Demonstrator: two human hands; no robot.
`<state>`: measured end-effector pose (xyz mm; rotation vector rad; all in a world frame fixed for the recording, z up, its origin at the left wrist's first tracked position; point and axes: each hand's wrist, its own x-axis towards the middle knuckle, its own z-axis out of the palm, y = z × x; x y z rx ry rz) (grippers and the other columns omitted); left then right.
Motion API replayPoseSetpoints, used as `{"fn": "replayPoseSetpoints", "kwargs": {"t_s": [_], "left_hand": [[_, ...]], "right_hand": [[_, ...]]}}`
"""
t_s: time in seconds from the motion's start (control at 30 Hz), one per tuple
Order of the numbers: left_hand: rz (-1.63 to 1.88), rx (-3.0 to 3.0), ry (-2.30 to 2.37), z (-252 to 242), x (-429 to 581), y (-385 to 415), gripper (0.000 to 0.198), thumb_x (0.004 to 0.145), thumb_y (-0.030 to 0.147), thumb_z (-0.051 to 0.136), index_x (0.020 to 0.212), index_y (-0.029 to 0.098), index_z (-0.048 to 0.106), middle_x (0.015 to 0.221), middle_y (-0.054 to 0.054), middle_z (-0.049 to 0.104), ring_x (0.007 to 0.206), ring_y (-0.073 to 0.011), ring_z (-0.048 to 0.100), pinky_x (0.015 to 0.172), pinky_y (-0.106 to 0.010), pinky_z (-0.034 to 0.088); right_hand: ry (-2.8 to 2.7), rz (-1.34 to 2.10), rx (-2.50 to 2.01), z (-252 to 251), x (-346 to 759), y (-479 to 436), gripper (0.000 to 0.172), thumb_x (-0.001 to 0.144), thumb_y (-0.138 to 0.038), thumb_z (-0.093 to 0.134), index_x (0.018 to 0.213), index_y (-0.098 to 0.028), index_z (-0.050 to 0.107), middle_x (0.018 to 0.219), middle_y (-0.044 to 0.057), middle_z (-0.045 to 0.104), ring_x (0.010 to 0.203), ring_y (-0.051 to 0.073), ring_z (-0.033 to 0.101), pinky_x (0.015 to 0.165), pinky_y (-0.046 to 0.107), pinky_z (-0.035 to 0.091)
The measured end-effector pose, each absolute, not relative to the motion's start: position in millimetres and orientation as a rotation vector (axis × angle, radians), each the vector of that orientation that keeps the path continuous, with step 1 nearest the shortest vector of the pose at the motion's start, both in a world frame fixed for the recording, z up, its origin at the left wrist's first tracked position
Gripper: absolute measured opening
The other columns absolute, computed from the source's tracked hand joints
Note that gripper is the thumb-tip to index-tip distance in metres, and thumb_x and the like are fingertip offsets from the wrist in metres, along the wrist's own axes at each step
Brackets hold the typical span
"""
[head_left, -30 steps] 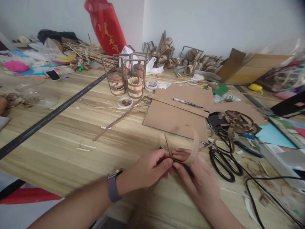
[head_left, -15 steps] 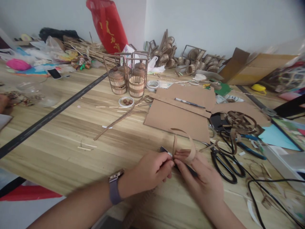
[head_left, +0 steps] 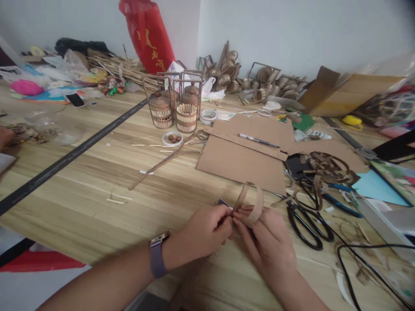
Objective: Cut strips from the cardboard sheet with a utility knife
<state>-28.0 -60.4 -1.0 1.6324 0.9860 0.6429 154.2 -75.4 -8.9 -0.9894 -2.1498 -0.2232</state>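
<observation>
My left hand (head_left: 202,233) and my right hand (head_left: 267,244) meet over the wooden table (head_left: 74,181) near its front edge. Both pinch the ends of a brown cardboard strip (head_left: 252,203) that is bent into a small loop standing above my fingers. A thin dark tool (head_left: 223,203) pokes out just behind my left fingertips. A grey watch sits on my left wrist. Black scissors (head_left: 306,224) lie just to the right of my right hand.
Flat cardboard sheets (head_left: 240,160) with a pen lie beyond my hands. Small woven lantern models (head_left: 177,110) stand further back. A red bag (head_left: 147,32) leans on the wall. Black cable (head_left: 363,259), pliers and cardboard scraps crowd the right. Another person's hand (head_left: 4,136) shows at far left.
The strip's wide arc has been curled tighter into a small closed loop, and my two hands have drawn closer together.
</observation>
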Motion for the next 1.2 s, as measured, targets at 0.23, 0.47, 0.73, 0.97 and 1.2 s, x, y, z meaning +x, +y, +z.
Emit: {"fn": "replayPoseSetpoints", "kwargs": {"t_s": [0.23, 0.47, 0.73, 0.97, 1.2], "left_hand": [[0.659, 1.779, 0.988, 3.5, -30.8, -61.3, 0.023, 0.092, 0.018, 0.043, 0.070, 0.019, 0.050, 0.060, 0.005, 0.051, 0.056, -0.0102, 0.048, 0.056, -0.023, 0.032], [0.704, 1.778, 0.871, 1.4, -34.4, -57.5, 0.023, 0.092, 0.019, 0.043, 0.069, 0.019, 0.048, 0.062, 0.004, 0.052, 0.059, -0.0093, 0.048, 0.059, -0.022, 0.033], [0.681, 1.670, 0.882, -0.2, -34.4, -58.6, 0.026, 0.095, 0.033, 0.044, 0.075, 0.018, 0.053, 0.063, 0.004, 0.053, 0.057, -0.0100, 0.048, 0.054, -0.023, 0.033], [0.643, 1.551, 0.914, -4.9, -32.4, -58.1, 0.027, 0.096, 0.032, 0.041, 0.077, 0.019, 0.053, 0.062, 0.003, 0.055, 0.054, -0.0109, 0.052, 0.053, -0.023, 0.037], [0.689, 1.659, 0.928, -7.2, -34.1, -58.3, 0.030, 0.100, 0.034, 0.039, 0.079, 0.019, 0.055, 0.063, 0.003, 0.056, 0.056, -0.0112, 0.054, 0.057, -0.023, 0.039]], "right_hand": [[-2.044, 0.003, -1.089, -0.2, 152.5, -73.8, 0.010, 0.093, -0.022, 0.060, 0.091, -0.025, 0.069, 0.085, 0.003, 0.076, 0.078, 0.019, 0.071, 0.069, 0.030, 0.055], [-1.790, 0.617, -1.252, -1.4, 158.0, -72.3, 0.019, 0.093, -0.033, 0.059, 0.086, -0.023, 0.073, 0.084, 0.003, 0.077, 0.078, 0.019, 0.073, 0.069, 0.028, 0.058], [-1.863, 0.328, -1.222, 0.4, 154.5, -76.1, 0.013, 0.091, -0.029, 0.063, 0.084, -0.025, 0.073, 0.082, 0.002, 0.076, 0.074, 0.017, 0.072, 0.064, 0.025, 0.056], [-2.033, 0.145, -1.152, 0.6, 157.4, -71.2, 0.012, 0.092, -0.030, 0.061, 0.084, -0.025, 0.069, 0.082, 0.004, 0.076, 0.076, 0.020, 0.073, 0.067, 0.031, 0.057], [-2.067, 0.144, -1.103, 0.7, 157.7, -68.7, 0.007, 0.090, -0.023, 0.062, 0.087, -0.024, 0.068, 0.086, 0.004, 0.078, 0.079, 0.020, 0.074, 0.069, 0.029, 0.058]]}}
